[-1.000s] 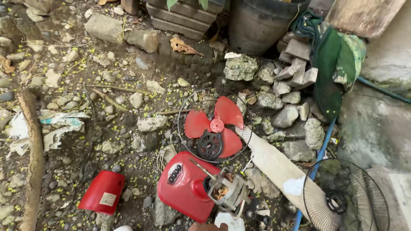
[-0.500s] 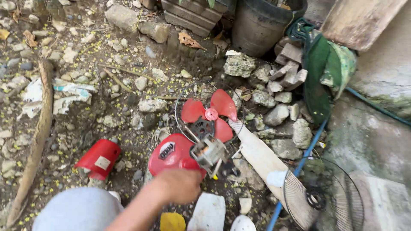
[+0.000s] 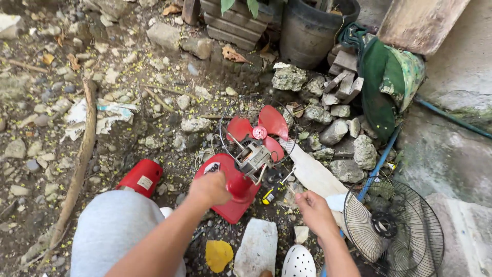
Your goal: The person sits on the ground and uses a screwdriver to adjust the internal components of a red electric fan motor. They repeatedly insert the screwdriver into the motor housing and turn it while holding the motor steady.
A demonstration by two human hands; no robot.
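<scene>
- Nearest the camera, a grey-clad knee [image 3: 120, 233] sits at the lower left, with a white perforated clog [image 3: 299, 261], a yellow scrap [image 3: 219, 254] and a flat pale stone [image 3: 258, 248] on the gravel ground [image 3: 46, 128].
- The left hand [image 3: 209, 188] rests on the glossy red plastic fan base [image 3: 225, 197], fingers curled over its top; how tightly they clamp cannot be told.
- The right hand [image 3: 313, 209] hovers just right of the base, fingers drawn loosely together, holding nothing visible.
- A small yellow-handled screwdriver [image 3: 267, 196] lies between the hands.
- Above the base sits the bare metal motor [image 3: 252, 155], with three red blades [image 3: 259, 131] behind it inside a thin wire guard [image 3: 287, 149].
- A red rounded motor cover [image 3: 141, 177] lies left; a dark round wire grille [image 3: 393, 226] lies right, over a blue pipe [image 3: 379, 164].
- Farther off, rough grey rocks [image 3: 335, 128], a green cloth [image 3: 387, 82], a black pot [image 3: 313, 31] and a long stick [image 3: 79, 159].
</scene>
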